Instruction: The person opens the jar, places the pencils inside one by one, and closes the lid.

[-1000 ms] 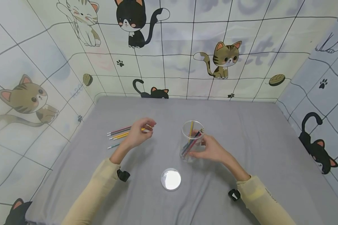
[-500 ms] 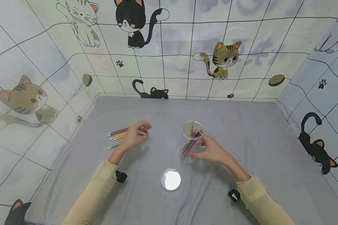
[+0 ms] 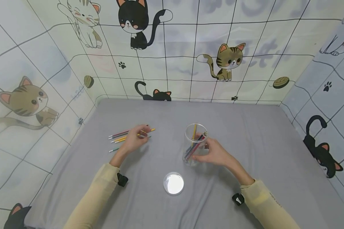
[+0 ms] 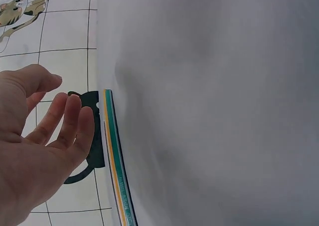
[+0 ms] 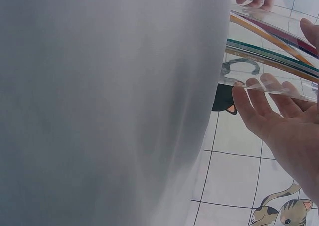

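Several pencils [image 3: 119, 139] lie on the grey cloth at the left, with yellow, dark red and teal barrels. Over them is my left hand [image 3: 135, 139], which covers their middles. In the left wrist view its fingers are loosely bent and apart, holding nothing, above the pencils [image 4: 115, 161]. My right hand [image 3: 215, 152] grips a clear jar [image 3: 186, 147] from its right side, thumb in front. The jar stands upright and holds several pencils [image 3: 193, 149] leaning inside. In the right wrist view, the fingers [image 5: 259, 109] curve around the clear wall.
A round, shiny lid-like disc [image 3: 173, 183] lies on the cloth in front of the jar. Grey cloth [image 3: 240, 124] covers the table. Cat-patterned sheets [image 3: 183, 70] hang at the back and both sides.
My left hand has moved left and slightly toward me over the pencils, showing more of their right ends. The right hand and jar have stayed in place.
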`<state>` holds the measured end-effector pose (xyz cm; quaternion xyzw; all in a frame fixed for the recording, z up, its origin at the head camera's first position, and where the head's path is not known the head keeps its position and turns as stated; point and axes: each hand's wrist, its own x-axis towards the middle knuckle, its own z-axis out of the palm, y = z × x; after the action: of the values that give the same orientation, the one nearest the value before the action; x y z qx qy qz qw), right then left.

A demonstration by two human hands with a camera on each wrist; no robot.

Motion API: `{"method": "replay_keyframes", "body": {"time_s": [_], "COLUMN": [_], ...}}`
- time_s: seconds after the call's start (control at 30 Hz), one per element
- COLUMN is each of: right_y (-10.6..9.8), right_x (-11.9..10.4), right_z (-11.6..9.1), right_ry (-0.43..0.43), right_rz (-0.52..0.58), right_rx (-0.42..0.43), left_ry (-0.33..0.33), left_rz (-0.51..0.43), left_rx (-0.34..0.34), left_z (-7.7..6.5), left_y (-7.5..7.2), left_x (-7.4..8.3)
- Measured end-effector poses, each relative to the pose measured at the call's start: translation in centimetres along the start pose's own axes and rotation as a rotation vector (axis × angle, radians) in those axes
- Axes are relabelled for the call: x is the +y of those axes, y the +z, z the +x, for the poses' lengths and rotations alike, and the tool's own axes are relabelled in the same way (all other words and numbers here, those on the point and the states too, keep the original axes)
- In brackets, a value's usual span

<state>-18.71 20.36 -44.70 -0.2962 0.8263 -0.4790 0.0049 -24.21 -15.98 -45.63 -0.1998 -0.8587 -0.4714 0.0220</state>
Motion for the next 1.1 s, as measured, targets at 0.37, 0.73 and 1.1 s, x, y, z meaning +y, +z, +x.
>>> {"method": "replay_keyframes", "body": {"time_s": [0.37,0.73,1.1], "right_y": [-0.2,0.1,0.0], "right_x": [-3.2,-1.4,-0.1], "right_z": [0.0,0.0,0.0], "right_ry": [0.017,0.011,0.002], "right_rz": [-0.041,-0.018,0.018], "right_rx": [0.005,0.008,-0.003], "left_ry": [-0.008,-0.011,-0.063], "left_rz": [0.036,0.137,0.218], "left_rx": [0.024,0.0,-0.019], "left_z": [-0.1,0.2,0.4], "left_y": [0.2,0.3,0.5], "left_x": [-1.2,-1.5,-1.9]}}
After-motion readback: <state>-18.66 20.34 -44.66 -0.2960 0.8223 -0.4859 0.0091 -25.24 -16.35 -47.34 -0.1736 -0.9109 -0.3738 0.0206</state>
